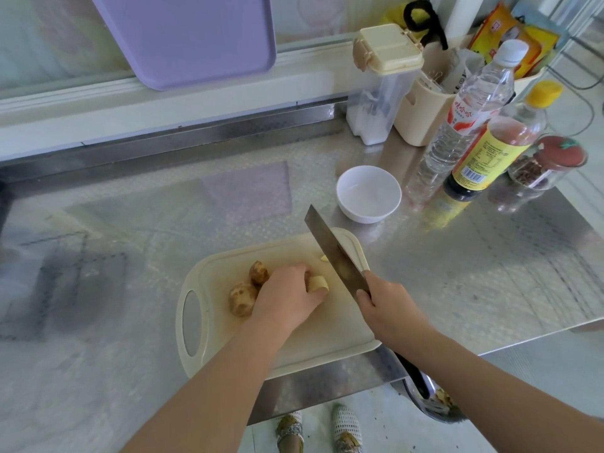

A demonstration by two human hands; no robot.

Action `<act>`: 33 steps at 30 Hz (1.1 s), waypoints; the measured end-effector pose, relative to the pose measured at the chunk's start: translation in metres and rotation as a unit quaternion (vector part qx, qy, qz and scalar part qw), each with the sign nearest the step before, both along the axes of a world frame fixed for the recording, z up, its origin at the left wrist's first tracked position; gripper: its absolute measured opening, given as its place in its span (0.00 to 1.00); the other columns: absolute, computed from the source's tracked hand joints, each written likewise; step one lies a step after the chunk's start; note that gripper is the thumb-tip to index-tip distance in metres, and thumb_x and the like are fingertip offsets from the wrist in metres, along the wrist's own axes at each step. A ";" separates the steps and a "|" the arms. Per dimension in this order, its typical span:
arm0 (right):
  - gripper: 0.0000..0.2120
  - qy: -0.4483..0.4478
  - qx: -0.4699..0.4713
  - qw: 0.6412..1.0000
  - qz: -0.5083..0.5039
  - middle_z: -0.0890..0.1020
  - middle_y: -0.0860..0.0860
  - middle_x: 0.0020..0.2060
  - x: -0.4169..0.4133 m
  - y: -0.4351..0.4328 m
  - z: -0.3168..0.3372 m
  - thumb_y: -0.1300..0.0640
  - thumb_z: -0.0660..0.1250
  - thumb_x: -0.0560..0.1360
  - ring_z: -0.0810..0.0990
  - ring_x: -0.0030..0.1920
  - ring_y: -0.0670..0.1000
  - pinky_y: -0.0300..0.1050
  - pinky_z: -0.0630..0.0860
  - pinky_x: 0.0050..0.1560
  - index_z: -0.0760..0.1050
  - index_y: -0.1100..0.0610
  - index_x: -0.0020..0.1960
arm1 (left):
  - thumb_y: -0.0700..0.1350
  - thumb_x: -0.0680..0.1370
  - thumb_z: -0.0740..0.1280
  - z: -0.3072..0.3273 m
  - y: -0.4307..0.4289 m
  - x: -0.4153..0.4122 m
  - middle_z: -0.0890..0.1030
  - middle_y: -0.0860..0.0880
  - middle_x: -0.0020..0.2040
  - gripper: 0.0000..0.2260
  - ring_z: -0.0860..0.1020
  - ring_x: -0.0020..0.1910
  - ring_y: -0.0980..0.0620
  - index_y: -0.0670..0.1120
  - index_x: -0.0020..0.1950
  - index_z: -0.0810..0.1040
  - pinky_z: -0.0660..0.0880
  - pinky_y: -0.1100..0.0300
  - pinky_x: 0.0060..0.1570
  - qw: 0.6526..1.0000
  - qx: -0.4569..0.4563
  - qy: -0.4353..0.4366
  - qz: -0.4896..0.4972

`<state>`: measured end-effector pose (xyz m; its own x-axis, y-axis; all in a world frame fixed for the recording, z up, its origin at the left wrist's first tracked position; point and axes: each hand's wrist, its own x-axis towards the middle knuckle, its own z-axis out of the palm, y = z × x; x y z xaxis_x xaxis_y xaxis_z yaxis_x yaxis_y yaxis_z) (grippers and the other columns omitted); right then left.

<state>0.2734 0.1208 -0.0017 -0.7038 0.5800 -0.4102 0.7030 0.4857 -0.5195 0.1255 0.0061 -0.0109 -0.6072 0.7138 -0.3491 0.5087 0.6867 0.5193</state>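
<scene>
A cream cutting board (327, 328) lies on the steel counter near its front edge. On it sits a knobbly brown ginger root (243, 297), whose cut pale end (317, 283) shows under my fingertips. My left hand (287, 297) is curled over the ginger and holds it down. My right hand (390, 313) grips the handle of a cleaver (333, 253), whose blade slants up and away just right of the cut end. A small pale slice (324, 258) lies beside the blade.
A white bowl (368, 193) stands behind the board. Further right are a clear water bottle (470, 112), a dark sauce bottle (490, 152), a spice jar (549, 165), a lidded container (382, 83) and a cream holder (421, 112). A purple board (196, 37) leans on the wall.
</scene>
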 end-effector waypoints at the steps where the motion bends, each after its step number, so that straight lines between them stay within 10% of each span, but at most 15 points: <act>1: 0.08 -0.002 -0.002 1.000 0.001 0.76 0.53 0.32 0.000 0.000 0.001 0.54 0.56 0.82 0.76 0.31 0.54 0.50 0.71 0.31 0.66 0.52 0.44 | 0.56 0.75 0.69 0.000 -0.002 0.000 0.81 0.52 0.49 0.15 0.79 0.49 0.50 0.52 0.60 0.78 0.78 0.51 0.51 1.000 -0.003 0.001 -0.005; 33: 0.06 -0.030 -0.017 0.998 0.049 0.78 0.53 0.39 -0.024 -0.013 -0.014 0.55 0.55 0.83 0.80 0.38 0.54 0.57 0.82 0.43 0.69 0.54 0.52 | 0.50 0.75 0.72 -0.007 -0.002 0.009 0.81 0.53 0.41 0.09 0.79 0.41 0.53 0.48 0.52 0.79 0.78 0.55 0.44 0.995 0.069 0.040 0.057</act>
